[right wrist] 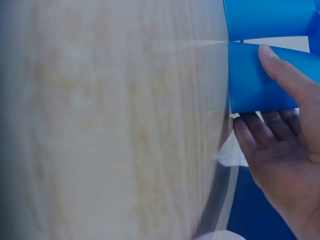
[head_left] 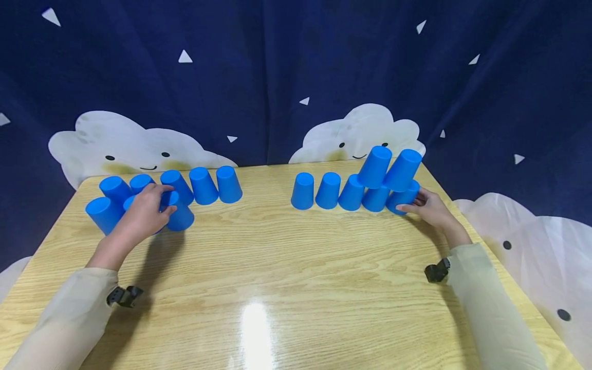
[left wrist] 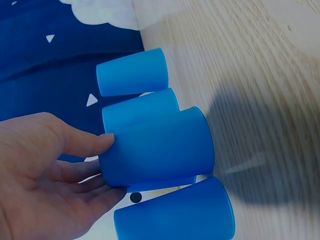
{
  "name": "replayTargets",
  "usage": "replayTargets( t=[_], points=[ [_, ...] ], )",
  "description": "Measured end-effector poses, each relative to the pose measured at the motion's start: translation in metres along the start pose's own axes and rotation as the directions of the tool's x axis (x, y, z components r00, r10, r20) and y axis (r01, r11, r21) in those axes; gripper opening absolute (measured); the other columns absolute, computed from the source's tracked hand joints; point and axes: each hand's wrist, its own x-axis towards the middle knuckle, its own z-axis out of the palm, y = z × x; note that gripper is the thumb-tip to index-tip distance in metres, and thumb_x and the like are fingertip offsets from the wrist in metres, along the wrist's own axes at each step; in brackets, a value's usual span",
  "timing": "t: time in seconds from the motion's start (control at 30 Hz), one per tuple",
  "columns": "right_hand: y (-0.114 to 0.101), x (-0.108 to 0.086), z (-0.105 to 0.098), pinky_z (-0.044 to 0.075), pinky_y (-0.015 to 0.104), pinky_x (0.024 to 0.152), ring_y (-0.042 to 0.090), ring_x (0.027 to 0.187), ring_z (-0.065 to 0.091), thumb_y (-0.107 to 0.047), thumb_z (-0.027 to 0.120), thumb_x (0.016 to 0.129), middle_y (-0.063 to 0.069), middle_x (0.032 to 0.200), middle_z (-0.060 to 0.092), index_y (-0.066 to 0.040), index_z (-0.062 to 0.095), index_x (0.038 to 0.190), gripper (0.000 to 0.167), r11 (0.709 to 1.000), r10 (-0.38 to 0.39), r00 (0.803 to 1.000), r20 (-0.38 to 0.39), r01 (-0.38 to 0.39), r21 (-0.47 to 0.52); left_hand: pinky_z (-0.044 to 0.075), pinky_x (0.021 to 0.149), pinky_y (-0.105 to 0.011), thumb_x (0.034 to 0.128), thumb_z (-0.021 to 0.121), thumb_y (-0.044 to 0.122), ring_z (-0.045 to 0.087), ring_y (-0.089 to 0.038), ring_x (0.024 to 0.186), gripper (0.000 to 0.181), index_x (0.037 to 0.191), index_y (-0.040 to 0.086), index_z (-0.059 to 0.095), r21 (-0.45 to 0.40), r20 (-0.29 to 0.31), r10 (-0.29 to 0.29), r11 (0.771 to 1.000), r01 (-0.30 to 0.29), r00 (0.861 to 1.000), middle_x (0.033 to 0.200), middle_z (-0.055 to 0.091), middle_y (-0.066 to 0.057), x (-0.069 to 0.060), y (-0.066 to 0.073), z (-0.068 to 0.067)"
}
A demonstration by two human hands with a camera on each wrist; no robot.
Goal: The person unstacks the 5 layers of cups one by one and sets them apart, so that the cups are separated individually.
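My left hand [head_left: 147, 213] pinches the narrow upper end of an upside-down blue cup [head_left: 180, 217] at the front of the left group. In the left wrist view the thumb lies on one side of that cup [left wrist: 157, 150] and the fingers are partly hidden on the other. At the far right my right hand [head_left: 432, 208] holds the end blue cup [head_left: 401, 201] of a row, thumb in front and fingers behind. Two upper cups [head_left: 375, 167] rest across the right part of this row. The right wrist view shows the thumb against the gripped cup [right wrist: 250, 77].
More upside-down cups [head_left: 203, 186] stand at the back left, some partly behind my left hand. Toward the middle, a single-level part of the right row [head_left: 302, 191] stands on the wooden table [head_left: 296, 257]. A dark blue curtain [head_left: 263, 77] hangs behind the table.
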Motion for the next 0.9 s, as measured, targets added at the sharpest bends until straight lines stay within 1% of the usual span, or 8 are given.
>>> replayTargets(
  t=[0.17,0.33,0.47,0.6,0.67,0.77,0.83,0.9],
  points=[
    [0.001,0.0,0.001,0.041,0.05,0.105,0.047,0.132,0.041,-0.028,0.069,0.094,0.031,0.147,0.037,0.005,0.021,0.153,0.083,1.0,-0.01,1.0,0.0,0.01,-0.003,0.037,0.096,-0.07,0.0966,0.059,0.005,0.036,-0.06,0.122,0.057,0.141,-0.02,0.031,0.007,0.015,-0.021,1.0,0.021,1.0,0.135,0.032,-0.043,0.0,0.001,0.0],
    [0.003,0.001,0.001,0.044,0.044,0.104,0.045,0.132,0.042,-0.029,0.069,0.094,0.03,0.147,0.037,0.004,0.022,0.153,0.083,1.0,-0.009,1.0,-0.003,0.009,-0.007,0.035,0.097,-0.071,0.0964,0.062,0.012,0.035,-0.061,0.122,0.064,0.142,-0.018,0.03,0.011,0.006,-0.041,0.999,0.041,0.999,0.135,0.031,-0.042,-0.001,0.001,-0.002],
    [0.003,0.001,0.0,0.043,0.045,0.104,0.045,0.132,0.041,-0.029,0.07,0.093,0.03,0.147,0.037,0.004,0.021,0.153,0.083,1.0,-0.004,1.0,-0.006,0.004,0.0,0.035,0.097,-0.071,0.0951,0.065,0.014,0.036,-0.06,0.122,0.067,0.143,-0.017,0.03,-0.002,-0.038,-0.024,1.0,0.024,0.999,0.135,0.032,-0.04,-0.002,0.004,-0.005],
    [0.003,0.002,0.0,0.043,0.047,0.104,0.046,0.132,0.041,-0.027,0.07,0.093,0.031,0.147,0.037,0.004,0.021,0.153,0.083,1.0,-0.003,1.0,-0.006,0.003,0.002,0.036,0.097,-0.07,0.0933,0.068,0.014,0.037,-0.057,0.124,0.067,0.142,-0.015,0.033,-0.012,-0.11,0.015,1.0,-0.017,0.994,0.138,0.033,-0.038,-0.002,0.014,-0.005],
    [0.003,0.002,0.0,0.046,0.041,0.103,0.045,0.132,0.041,-0.026,0.069,0.094,0.031,0.147,0.037,0.004,0.02,0.153,0.083,1.0,-0.003,1.0,-0.003,0.003,0.004,0.036,0.098,-0.069,0.0927,0.069,0.013,0.037,-0.056,0.125,0.066,0.142,-0.014,0.034,-0.021,-0.142,0.034,0.999,-0.037,0.989,0.138,0.034,-0.036,0.0,0.02,-0.004],
    [0.004,0.003,-0.001,0.05,0.024,0.095,0.045,0.133,0.041,-0.024,0.068,0.094,0.031,0.148,0.035,0.004,0.019,0.153,0.082,1.0,-0.003,1.0,0.003,0.003,0.01,0.036,0.101,-0.067,0.0924,0.069,0.013,0.037,-0.052,0.126,0.064,0.142,-0.012,0.036,-0.037,-0.179,0.072,0.996,-0.08,0.981,0.138,0.037,-0.034,0.006,0.033,-0.001],
    [0.004,0.003,-0.001,0.049,0.015,0.089,0.046,0.133,0.04,-0.021,0.068,0.095,0.032,0.148,0.035,0.005,0.019,0.153,0.08,1.0,-0.001,1.0,0.007,0.001,0.018,0.037,0.102,-0.065,0.0929,0.068,0.013,0.039,-0.051,0.126,0.063,0.143,-0.01,0.037,-0.051,-0.188,0.101,0.992,-0.113,0.977,0.138,0.038,-0.032,0.011,0.043,0.002],
    [0.002,0.002,-0.001,0.048,0.011,0.085,0.047,0.133,0.04,-0.019,0.067,0.095,0.034,0.148,0.034,0.006,0.018,0.153,0.079,1.0,0.002,1.0,0.011,-0.003,0.021,0.037,0.103,-0.063,0.093,0.068,0.013,0.039,-0.049,0.128,0.062,0.143,-0.009,0.038,-0.07,-0.197,0.134,0.986,-0.15,0.971,0.14,0.038,-0.03,0.016,0.053,0.007]
  ],
)
